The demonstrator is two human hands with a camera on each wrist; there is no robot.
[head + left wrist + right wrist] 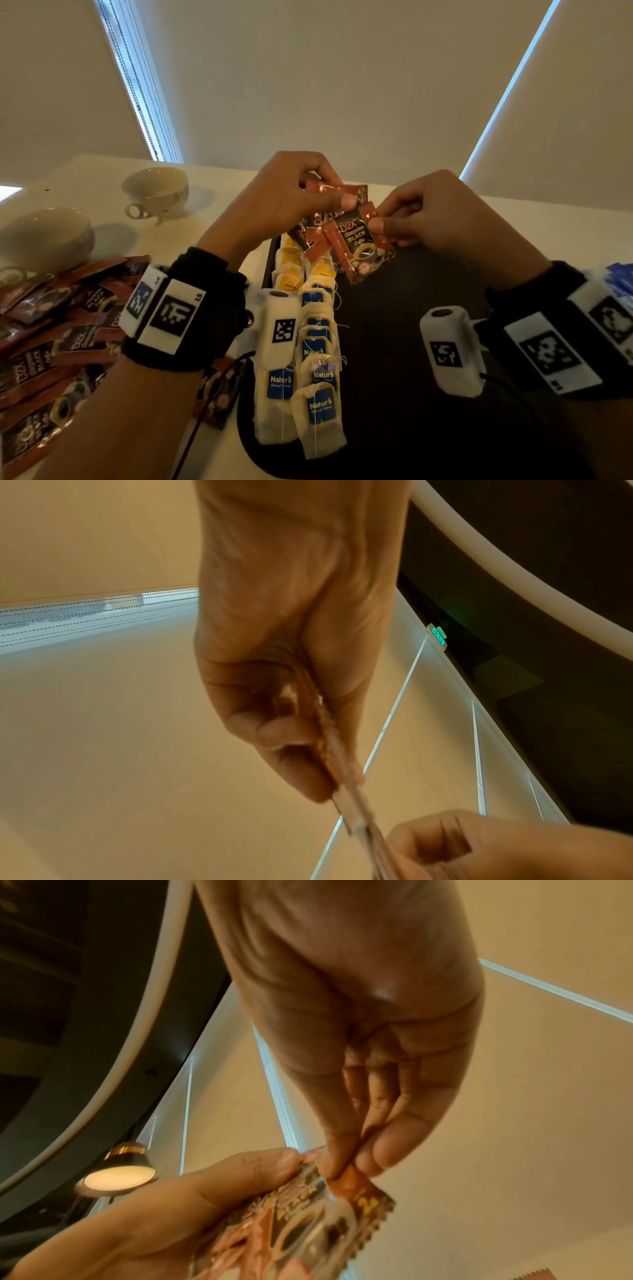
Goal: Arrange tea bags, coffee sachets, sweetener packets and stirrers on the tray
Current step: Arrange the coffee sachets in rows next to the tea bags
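Coffee sachets [346,233] held up in a fanned bunch above the far end of the dark tray [404,342]. Pinched at the top by the left hand [287,195], thumb over fingers. Front sachet nipped at its corner between thumb and forefinger of the right hand [428,212]. Seen edge-on from the left wrist, face-on and blurred from the right. Lay in two rows down the tray's left side: tea bags [315,387], blue-labelled near, yellow-labelled far. Heaped on the table [102,178] at left, more sachets [51,342]. Stood beyond them, two white cups [156,192].
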